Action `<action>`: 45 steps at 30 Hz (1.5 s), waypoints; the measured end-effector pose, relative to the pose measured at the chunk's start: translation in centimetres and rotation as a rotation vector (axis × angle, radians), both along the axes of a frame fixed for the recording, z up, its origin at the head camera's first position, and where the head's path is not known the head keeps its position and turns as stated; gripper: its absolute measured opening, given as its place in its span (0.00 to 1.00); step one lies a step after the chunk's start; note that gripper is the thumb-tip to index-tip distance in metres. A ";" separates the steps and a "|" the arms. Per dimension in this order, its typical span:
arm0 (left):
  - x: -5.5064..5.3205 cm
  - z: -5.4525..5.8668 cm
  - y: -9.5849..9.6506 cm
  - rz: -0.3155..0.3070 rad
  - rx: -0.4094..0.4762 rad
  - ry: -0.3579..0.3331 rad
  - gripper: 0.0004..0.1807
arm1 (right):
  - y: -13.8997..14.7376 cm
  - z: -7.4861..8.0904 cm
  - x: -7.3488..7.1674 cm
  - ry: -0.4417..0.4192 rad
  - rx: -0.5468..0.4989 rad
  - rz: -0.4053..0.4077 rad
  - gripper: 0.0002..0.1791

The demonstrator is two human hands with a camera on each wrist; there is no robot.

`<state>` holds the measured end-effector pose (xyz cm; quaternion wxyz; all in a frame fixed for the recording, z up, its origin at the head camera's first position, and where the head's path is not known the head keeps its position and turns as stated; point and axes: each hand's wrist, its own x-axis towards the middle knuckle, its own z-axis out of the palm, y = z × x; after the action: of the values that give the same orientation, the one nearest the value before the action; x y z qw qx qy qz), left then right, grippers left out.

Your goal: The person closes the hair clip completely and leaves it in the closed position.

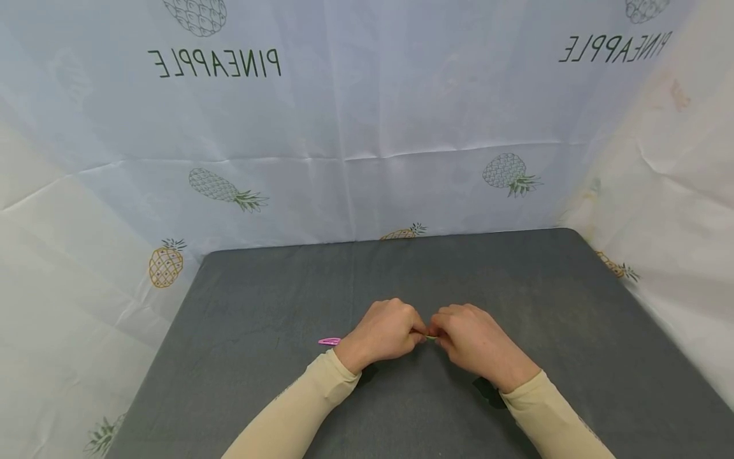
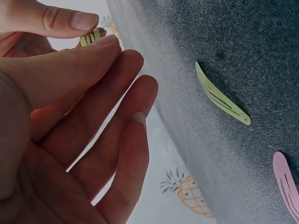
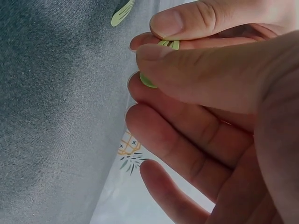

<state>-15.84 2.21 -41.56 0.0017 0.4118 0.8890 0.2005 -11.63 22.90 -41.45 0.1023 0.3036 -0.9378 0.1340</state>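
Note:
Between the two hands is a light green snap hair clip (image 1: 432, 337). My left hand (image 1: 390, 328) pinches one end of it with thumb and forefinger, and my right hand (image 1: 474, 338) pinches the other end. Fingers cover most of the clip; its slotted middle (image 2: 89, 38) shows in the left wrist view, and a rounded green end (image 3: 148, 80) shows in the right wrist view. Another green hair clip (image 2: 219, 97) lies on the dark cloth. Near it rests a pink hair clip (image 2: 285, 183), just left of my left wrist in the head view.
The dark grey table (image 1: 275, 293) has rounded far corners. A white curtain (image 1: 355, 127) printed with pineapples hangs behind it and along both sides. Dark objects (image 1: 489, 391) sit beneath the wrists.

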 end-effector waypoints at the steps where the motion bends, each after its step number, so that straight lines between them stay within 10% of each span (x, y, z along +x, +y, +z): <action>1: 0.0 0.0 0.0 0.003 -0.002 -0.002 0.14 | 0.0 0.0 0.0 -0.006 -0.001 -0.002 0.14; 29: -0.2 0.7 -0.8 0.127 0.004 -0.099 0.09 | 0.4 -3.2 -1.8 -0.107 -0.015 -0.070 0.14; 38: 0.9 2.4 -3.9 0.195 0.061 -0.118 0.08 | 0.3 -3.0 -2.5 -0.193 -0.001 -0.137 0.11; 45: 1.6 1.8 -8.5 0.261 0.034 0.028 0.09 | 1.7 -2.7 -2.4 -0.214 0.014 -0.188 0.13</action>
<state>-14.23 -6.28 -39.72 -0.0436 0.2954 0.9314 0.2084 -14.01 24.65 -44.13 0.0118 0.1992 -0.9685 0.1491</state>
